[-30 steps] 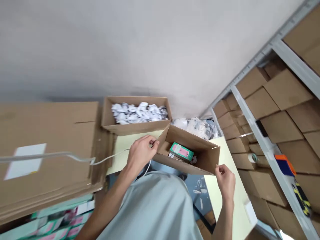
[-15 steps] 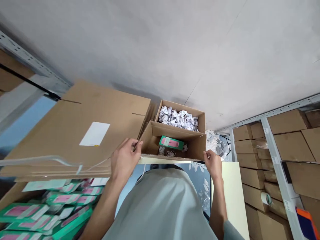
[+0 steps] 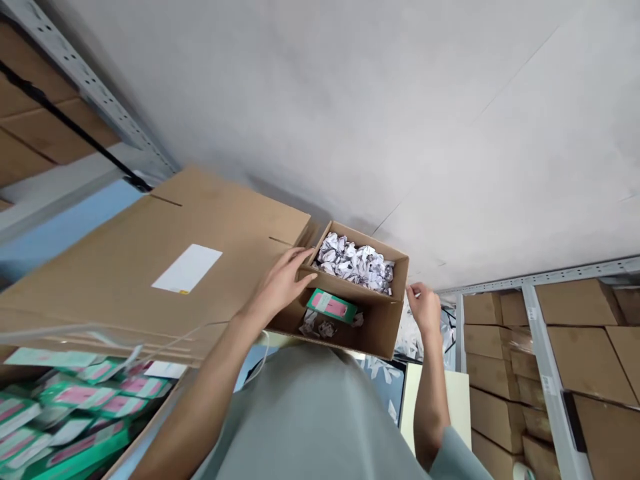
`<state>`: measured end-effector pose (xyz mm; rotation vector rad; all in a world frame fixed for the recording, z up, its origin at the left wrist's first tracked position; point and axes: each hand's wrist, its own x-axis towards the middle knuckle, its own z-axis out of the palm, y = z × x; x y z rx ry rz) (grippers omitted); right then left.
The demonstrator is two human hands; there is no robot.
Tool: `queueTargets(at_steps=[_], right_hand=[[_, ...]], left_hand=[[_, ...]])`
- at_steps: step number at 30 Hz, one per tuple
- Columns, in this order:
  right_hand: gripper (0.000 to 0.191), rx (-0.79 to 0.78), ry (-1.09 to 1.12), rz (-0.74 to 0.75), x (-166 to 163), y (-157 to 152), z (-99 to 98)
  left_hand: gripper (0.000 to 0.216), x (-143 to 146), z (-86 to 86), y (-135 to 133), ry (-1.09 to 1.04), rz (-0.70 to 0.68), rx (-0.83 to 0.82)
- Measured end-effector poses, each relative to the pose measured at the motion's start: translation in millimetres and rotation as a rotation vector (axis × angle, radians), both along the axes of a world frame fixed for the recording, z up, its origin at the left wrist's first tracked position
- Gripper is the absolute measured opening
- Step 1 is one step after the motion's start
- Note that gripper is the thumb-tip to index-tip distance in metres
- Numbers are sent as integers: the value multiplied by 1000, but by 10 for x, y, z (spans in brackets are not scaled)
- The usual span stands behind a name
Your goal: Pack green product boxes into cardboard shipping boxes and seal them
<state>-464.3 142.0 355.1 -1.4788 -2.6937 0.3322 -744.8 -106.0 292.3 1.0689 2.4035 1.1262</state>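
A cardboard box (image 3: 383,340) stands open in front of me, holding a green and pink product box (image 3: 331,306) and a few crumpled paper scraps (image 3: 327,329). Behind it, a second cardboard box (image 3: 399,293) is filled with crumpled white paper (image 3: 356,264). My left hand (image 3: 283,283) is open, fingers apart, at the left end where the two boxes meet. Its fingertips reach the rear box's left wall. Beside the rear box's right wall is my right hand (image 3: 425,308), thumb and fingers curled together. Whether they grip anything is hidden.
Flat cardboard sheets (image 3: 235,267) with a white label (image 3: 187,269) are stacked at left. Below them, a carton holds several green and pink boxes (image 3: 85,393). Shelves of cardboard boxes (image 3: 585,360) stand at right; a grey wall (image 3: 375,120) rises behind.
My left hand has released the front box's left edge and moved forward, fingers spreading, to the rear box. My right hand has left the front corner for the rear box's right side.
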Motion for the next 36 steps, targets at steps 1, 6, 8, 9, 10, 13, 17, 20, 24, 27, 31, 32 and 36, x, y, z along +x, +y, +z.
queueTargets(at_steps=[1,6,8,9,10,13,17,20,24,27,31,32,36], right_hand=[[32,-21,-35,23,-132,111,-6],[25,-174,-298,144,-723,600,-299],[22,-214,-370,159,-891,741,-506],[24,-229,-407,161,-962,794,-613],[27,-242,-444,161,-1025,834,-717],[38,-258,-531,154,-1175,888,-973],[44,-234,-566,147,-1266,869,-1117],[31,-178,-534,140,-1226,861,-1040],[35,-91,-438,134,-996,867,-673],[42,-51,-299,137,-675,768,-255],[44,-35,97,169,-167,329,311],[46,-31,169,180,-59,179,429],[51,-128,268,201,208,-403,700]], left_hand=[[47,-66,-11,94,-20,-56,4],[37,-123,-170,246,-89,-126,-66],[41,-52,-232,214,-58,-72,-69],[44,-15,-257,197,-42,-50,-66],[46,18,-278,182,-29,-35,-61],[49,68,-324,163,-7,-9,-39],[51,55,-355,161,-14,-2,-20],[51,45,-366,161,-30,0,-9],[47,38,-390,171,-41,7,0],[46,35,-404,185,-35,7,-7],[43,56,-390,194,-31,3,-12],[43,64,-382,195,-31,2,-12],[42,86,-350,203,-33,0,-25]])
